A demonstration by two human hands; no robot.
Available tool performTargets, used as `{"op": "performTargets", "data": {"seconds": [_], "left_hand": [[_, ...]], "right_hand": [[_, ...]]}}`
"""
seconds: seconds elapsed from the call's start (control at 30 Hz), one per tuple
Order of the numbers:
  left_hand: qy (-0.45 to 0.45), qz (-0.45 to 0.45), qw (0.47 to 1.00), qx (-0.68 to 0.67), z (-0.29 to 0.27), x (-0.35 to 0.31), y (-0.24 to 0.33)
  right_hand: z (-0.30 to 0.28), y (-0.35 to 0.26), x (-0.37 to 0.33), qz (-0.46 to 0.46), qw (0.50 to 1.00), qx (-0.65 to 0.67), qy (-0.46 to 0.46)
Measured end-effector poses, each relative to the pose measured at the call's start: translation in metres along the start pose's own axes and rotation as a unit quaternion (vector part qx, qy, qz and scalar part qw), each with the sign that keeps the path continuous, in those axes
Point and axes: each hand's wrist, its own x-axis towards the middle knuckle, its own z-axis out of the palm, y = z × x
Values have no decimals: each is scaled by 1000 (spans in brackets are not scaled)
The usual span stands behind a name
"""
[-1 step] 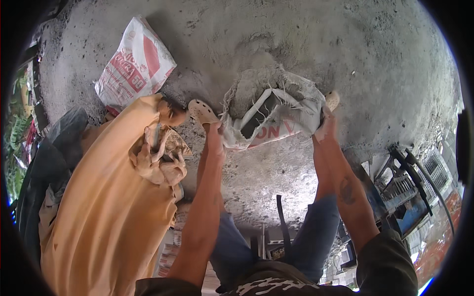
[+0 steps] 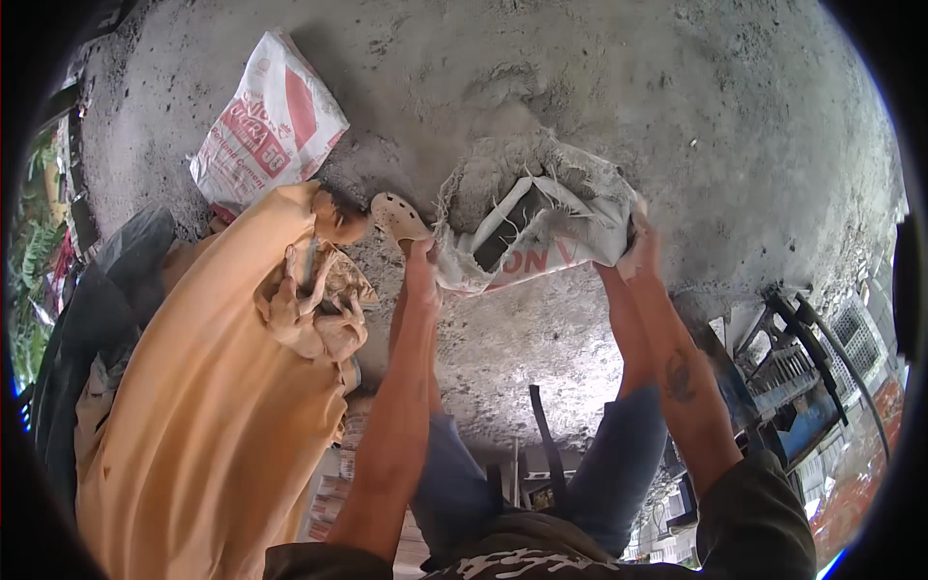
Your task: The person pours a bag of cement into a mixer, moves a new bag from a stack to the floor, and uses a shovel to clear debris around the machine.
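Note:
A white cement sack with red lettering [image 2: 570, 253] hangs between my hands, low over the grey ground. Its mouth is torn wide, with frayed threads round the rim and grey powder about the far edge. A dark gap shows inside the folded rim. My left hand [image 2: 422, 275] is closed on the sack's left edge. At the right edge, my right hand [image 2: 641, 249] grips the sack, fingers partly hidden behind it. Beside my left hand is a beige clog [image 2: 397, 215] on my foot.
Another white and red cement sack [image 2: 271, 121] lies at the far left. An orange-tan sheet [image 2: 208, 387] covers something along the left, with a crumpled tan bundle [image 2: 314, 324] against it. Metal items and a grey plastic crate [image 2: 853, 338] stand at the right. Dusty grey ground [image 2: 735, 145] spreads ahead.
My right lower leg has shifted slightly left, and its clog is now mostly hidden. Both hands keep their hold on the torn sack, which has hardly moved.

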Motion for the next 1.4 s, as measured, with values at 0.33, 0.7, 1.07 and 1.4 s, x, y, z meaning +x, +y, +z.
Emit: {"op": "performTargets", "data": {"seconds": [0.33,0.7,1.07,1.4], "left_hand": [[49,107,989,94,-1,-15,-34],[-128,-42,991,9,38,68,14],[-179,-92,979,30,21,71,18],[-61,-39,977,201,-15,4,6]], "right_hand": [[-14,-18,0,26,927,-373,9],[-2,-31,110,191,976,-99,-46],[20,0,90,147,978,-144,31],[-38,16,-38,144,986,-88,-4]]}}
